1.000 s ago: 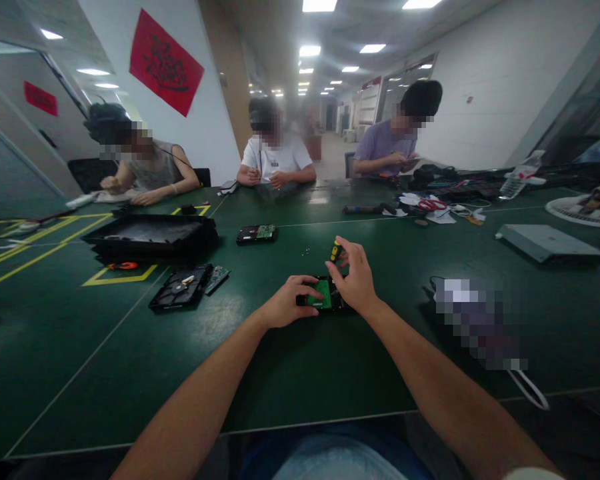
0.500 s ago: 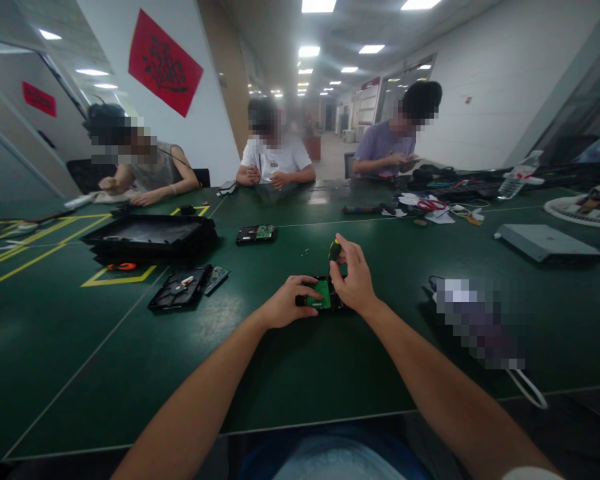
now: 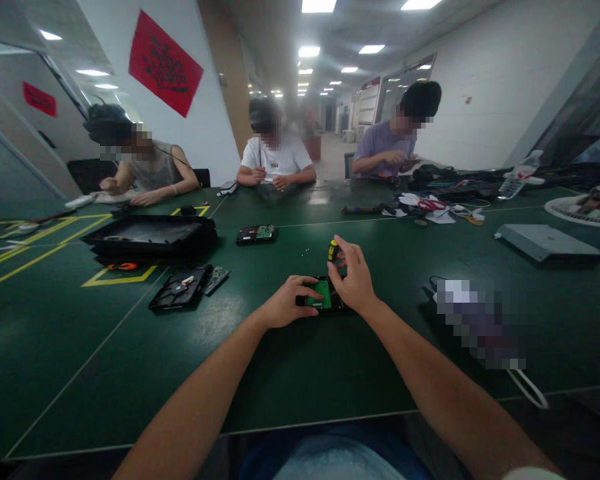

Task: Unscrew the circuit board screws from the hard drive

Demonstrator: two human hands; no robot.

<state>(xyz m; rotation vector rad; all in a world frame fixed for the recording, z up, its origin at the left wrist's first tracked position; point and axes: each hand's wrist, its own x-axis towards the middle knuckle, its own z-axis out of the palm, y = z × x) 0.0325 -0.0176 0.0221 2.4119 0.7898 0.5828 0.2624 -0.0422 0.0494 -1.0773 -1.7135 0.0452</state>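
Two bare hands at a flat black rectangular device with a green circuit board (image 3: 326, 289), on the dark green counter (image 3: 290, 380).
The left hand's (image 3: 289, 302) fingers grasp the device's left end; the right hand's (image 3: 355, 283) fingers pinch a rounded yellow-and-black tool handle (image 3: 333, 251), slightly tilted, by its far side. Tiny pale pieces (image 3: 307, 251) lie beyond the device.

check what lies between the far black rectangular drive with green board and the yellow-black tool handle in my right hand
In the head view, a few tiny pale bits lie on the green tabletop between drive and handle.
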